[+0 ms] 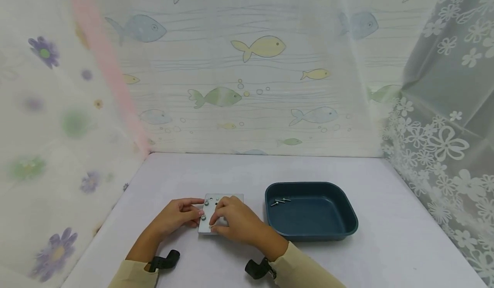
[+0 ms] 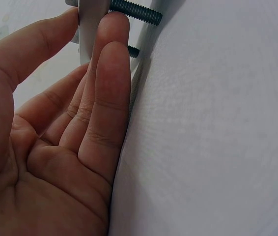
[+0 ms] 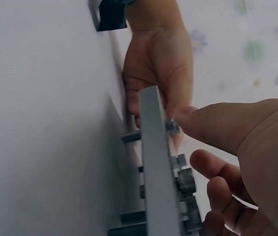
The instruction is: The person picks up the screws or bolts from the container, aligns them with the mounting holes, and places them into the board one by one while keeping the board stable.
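A flat grey metal plate (image 1: 207,225) has several bolts through it, their threaded ends showing underneath in both wrist views. My left hand (image 1: 178,214) grips the plate's left edge, thumb above and fingers below, close to two bolt heads (image 1: 203,217). Over the plate's near left part, my right hand (image 1: 238,221) has thumb and index finger brought together at a small bolt (image 3: 172,127). Its shank comes out below the plate. The index fingertip is hidden behind the thumb in the right wrist view, and the other fingers curl loosely.
To the right of the plate stands a dark blue tray (image 1: 312,238) with several small silver screws (image 1: 280,201) at its left end. White cloth covers the table (image 1: 386,219). Patterned curtains (image 1: 254,125) hang behind and on both sides.
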A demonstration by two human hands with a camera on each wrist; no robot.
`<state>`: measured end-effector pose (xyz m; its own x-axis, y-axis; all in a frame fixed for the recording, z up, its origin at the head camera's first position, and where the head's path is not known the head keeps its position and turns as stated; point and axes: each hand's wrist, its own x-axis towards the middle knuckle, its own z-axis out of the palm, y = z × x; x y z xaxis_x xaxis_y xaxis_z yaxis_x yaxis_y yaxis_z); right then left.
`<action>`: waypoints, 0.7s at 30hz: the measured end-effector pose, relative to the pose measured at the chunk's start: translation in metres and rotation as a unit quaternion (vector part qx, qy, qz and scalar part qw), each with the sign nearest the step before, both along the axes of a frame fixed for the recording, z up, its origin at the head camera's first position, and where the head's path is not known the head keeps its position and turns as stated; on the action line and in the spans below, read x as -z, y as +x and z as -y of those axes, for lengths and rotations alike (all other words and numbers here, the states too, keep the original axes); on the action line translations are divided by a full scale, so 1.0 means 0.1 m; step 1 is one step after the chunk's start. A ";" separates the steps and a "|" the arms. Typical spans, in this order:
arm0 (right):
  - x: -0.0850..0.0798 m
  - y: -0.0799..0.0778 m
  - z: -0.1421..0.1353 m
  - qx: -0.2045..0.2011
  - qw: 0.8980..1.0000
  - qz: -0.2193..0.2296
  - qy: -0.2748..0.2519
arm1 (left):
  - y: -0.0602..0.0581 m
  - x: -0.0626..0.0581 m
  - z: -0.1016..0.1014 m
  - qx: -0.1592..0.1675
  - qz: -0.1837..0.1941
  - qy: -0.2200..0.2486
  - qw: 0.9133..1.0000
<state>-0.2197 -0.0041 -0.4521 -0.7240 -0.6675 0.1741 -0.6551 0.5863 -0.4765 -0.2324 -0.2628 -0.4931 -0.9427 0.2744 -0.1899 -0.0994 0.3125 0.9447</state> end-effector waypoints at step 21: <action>-0.43 -0.31 -0.82 0.003 1.000 0.028 0.007 | 0.01 0.00 -0.03 -0.015 0.000 -0.012 1.000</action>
